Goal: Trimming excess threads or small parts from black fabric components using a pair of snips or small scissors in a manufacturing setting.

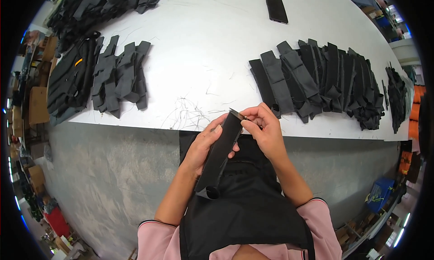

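The strip (222,147) is black, long and flat, curled at its near end, held at the table's (190,70) near edge. The left hand (204,145) clamps it; the right hand (266,128) grips snips (236,114) at its far end. White surface stretches between left pile (118,77) and right pile (316,77), threads (186,113) near the edge.

black fabric strip (219,152) | slanted, lower end curled | snips (237,114) at top

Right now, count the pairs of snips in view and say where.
1: the snips in the right grip, at the upper end of the strip. Others could be hidden under the piles.
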Tool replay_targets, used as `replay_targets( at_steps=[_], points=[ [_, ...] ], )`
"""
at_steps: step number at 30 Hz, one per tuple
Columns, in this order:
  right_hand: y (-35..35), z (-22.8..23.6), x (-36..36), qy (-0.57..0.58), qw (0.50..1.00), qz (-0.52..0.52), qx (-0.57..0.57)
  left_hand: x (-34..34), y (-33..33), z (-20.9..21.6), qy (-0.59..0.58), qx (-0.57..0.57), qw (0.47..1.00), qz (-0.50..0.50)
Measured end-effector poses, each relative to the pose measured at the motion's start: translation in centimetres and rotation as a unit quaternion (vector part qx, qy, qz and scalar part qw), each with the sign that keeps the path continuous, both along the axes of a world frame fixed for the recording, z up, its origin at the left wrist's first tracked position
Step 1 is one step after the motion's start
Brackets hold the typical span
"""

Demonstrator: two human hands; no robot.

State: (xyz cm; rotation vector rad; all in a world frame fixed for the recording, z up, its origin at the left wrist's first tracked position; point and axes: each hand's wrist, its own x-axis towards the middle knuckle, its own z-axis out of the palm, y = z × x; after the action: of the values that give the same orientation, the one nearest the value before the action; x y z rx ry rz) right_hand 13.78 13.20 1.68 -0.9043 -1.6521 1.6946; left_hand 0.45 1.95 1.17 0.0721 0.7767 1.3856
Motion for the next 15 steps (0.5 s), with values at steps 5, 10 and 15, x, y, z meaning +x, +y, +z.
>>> replay_targets(
  at_steps=[5, 10, 15],
  points=[
    [0.8, 0.6, 0.3, -0.021, 0.991, 0.034, -0.125, 0.1, 0.1, 0.4, 0.006, -0.007, 1.000, 0.008],
    [1.1, 0.2, 0.8, 0.022, 0.974, 0.045, -0.221, -0.5, 0.0, 0.3, 0.039, -0.004, 0.999, -0.019],
    [0.7, 0.2, 1.0, 0.040, 0.968, 0.025, -0.247, -1.1, 0.8, 0.0, 0.588, 0.109, 0.801, 0.020]
  ],
)
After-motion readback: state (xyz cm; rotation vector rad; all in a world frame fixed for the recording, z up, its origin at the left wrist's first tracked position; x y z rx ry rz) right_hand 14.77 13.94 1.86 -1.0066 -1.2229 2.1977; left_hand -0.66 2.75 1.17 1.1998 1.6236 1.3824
